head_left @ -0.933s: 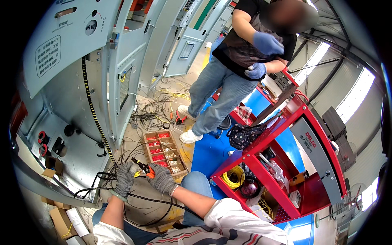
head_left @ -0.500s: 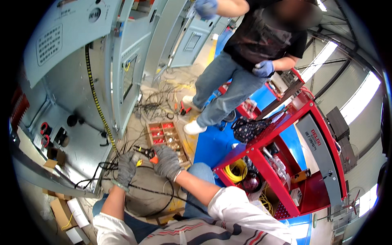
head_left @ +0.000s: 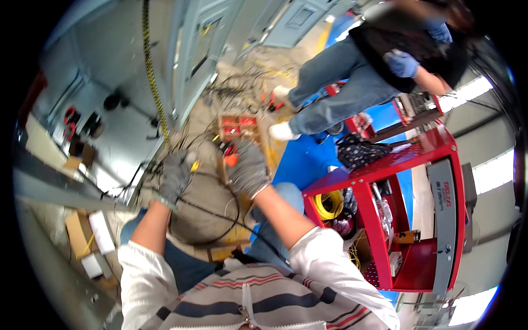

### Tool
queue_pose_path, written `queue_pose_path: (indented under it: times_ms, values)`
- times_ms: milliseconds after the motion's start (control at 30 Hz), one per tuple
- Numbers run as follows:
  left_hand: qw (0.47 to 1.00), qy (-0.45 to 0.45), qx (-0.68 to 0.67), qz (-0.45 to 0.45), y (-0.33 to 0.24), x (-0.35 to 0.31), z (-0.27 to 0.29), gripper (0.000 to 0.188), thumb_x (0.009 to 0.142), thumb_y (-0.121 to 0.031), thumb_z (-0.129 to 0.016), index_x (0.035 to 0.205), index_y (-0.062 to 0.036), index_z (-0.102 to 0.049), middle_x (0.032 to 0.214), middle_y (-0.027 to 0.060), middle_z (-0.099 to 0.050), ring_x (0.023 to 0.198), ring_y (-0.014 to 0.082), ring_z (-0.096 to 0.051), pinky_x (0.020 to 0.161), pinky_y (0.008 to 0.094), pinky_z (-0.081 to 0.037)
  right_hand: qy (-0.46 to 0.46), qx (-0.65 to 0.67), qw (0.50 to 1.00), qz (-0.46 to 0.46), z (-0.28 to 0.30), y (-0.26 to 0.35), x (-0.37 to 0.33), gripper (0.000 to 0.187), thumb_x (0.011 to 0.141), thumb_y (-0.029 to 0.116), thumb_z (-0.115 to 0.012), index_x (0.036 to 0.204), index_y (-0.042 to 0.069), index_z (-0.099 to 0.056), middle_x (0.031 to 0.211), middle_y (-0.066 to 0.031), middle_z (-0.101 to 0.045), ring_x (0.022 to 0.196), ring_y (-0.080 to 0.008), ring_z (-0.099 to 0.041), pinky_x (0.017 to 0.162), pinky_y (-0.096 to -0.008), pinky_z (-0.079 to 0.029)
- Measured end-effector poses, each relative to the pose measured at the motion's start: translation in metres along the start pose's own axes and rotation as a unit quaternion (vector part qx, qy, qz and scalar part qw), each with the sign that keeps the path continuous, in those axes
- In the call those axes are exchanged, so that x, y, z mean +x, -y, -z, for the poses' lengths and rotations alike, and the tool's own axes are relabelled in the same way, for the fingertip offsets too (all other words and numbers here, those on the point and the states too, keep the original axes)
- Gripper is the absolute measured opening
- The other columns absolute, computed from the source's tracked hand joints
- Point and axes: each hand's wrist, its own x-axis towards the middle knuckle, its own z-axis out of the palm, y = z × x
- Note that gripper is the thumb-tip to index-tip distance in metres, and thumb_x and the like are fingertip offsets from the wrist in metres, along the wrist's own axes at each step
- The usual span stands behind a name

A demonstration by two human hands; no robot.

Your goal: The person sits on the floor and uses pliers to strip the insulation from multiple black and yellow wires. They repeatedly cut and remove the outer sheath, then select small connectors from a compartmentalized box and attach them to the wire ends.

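My left hand [head_left: 176, 175], in a grey work glove, is closed around a thin black cable [head_left: 213, 213] that loops below it. A small yellow piece [head_left: 195, 165] shows beside its fingers. My right hand [head_left: 247, 168], gloved alike, grips pliers with orange-red handles [head_left: 231, 158]; their dark jaws point away from me, near the wooden parts box [head_left: 236, 120]. The pliers and the left hand are apart. Both hands are over a round, dusty grey surface [head_left: 203, 192]. My right glove hides part of the box.
An open grey metal cabinet [head_left: 99, 170] stands left, with a yellow-black striped cable bundle [head_left: 153, 82] hanging down it. Loose cables [head_left: 242, 85] litter the floor. A co-worker in jeans [head_left: 344, 82] stands ahead. A red tool cart [head_left: 360, 220] is right, white-and-brown cartons [head_left: 82, 236] lower left.
My view has tilted down and shifted. The pliers' jaws have swung away from my left hand, toward the parts box. The co-worker's raised hand has come down toward the other.
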Motion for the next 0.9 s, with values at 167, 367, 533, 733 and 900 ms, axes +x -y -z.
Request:
queue_pose_path:
  times_ms: [167, 367, 533, 733, 900]
  values:
    - [0.978, -0.009, -0.194, 0.076, 0.006, 0.005, 0.009, 0.029, 0.085, -0.029, -0.051, 0.090, -0.0016, -0.060, 0.074, 0.0073, -0.059, 0.067, 0.0166, -0.054, 0.062, 0.0283, -0.043, 0.062, -0.013, 0.997, 0.052, 0.002, 0.004, 0.013, 0.024, 0.067, 0.017, -0.058, 0.085, 0.001, -0.053, 0.082, -0.0204, -0.055, 0.078, -0.0365, -0.053, 0.069, -0.0413, -0.043]
    - [0.864, 0.097, -0.416, 0.268, -0.008, 0.007, 0.021, 0.045, 0.081, -0.044, -0.051, 0.098, -0.0024, -0.058, 0.083, 0.0034, -0.057, 0.079, 0.0101, -0.051, 0.069, 0.0214, -0.041, 0.312, 0.543, 0.756, -0.192, -0.015, -0.010, -0.002, 0.050, 0.066, 0.011, -0.062, 0.113, 0.003, -0.049, 0.092, -0.0090, -0.057, 0.082, -0.0219, -0.056, 0.075, -0.0333, -0.046]
    - [0.898, 0.160, -0.319, 0.257, -0.036, 0.015, 0.036, 0.031, 0.079, -0.024, -0.061, 0.104, -0.0057, -0.057, 0.091, 0.0009, -0.058, 0.080, 0.0080, -0.050, 0.069, 0.0210, -0.043, 0.212, -0.162, 0.964, 0.002, -0.023, -0.007, -0.008, 0.050, 0.061, 0.018, -0.065, 0.107, 0.006, -0.050, 0.094, -0.0152, -0.054, 0.087, -0.0323, -0.053, 0.079, -0.0407, -0.042]
    - [0.927, 0.213, -0.249, 0.182, -0.028, 0.012, 0.026, 0.032, 0.079, -0.022, -0.061, 0.104, -0.0028, -0.056, 0.090, 0.0036, -0.058, 0.081, 0.0114, -0.052, 0.075, 0.0235, -0.042, 0.247, -0.227, 0.942, -0.014, -0.012, 0.010, -0.002, 0.052, 0.061, 0.022, -0.067, 0.108, 0.008, -0.050, 0.092, -0.0144, -0.053, 0.088, -0.0302, -0.053, 0.079, -0.0397, -0.042]
    - [0.871, 0.110, -0.381, 0.290, -0.012, 0.016, 0.014, 0.024, 0.080, -0.025, -0.059, 0.093, -0.0054, -0.056, 0.066, -0.0030, -0.049, 0.053, 0.0056, -0.043, 0.046, 0.0194, -0.035, 0.153, 0.076, 0.983, -0.062, -0.016, -0.048, -0.019, 0.040, 0.066, 0.018, -0.063, 0.101, 0.002, -0.052, 0.088, -0.0176, -0.057, 0.083, -0.0288, -0.057, 0.073, -0.0359, -0.045]
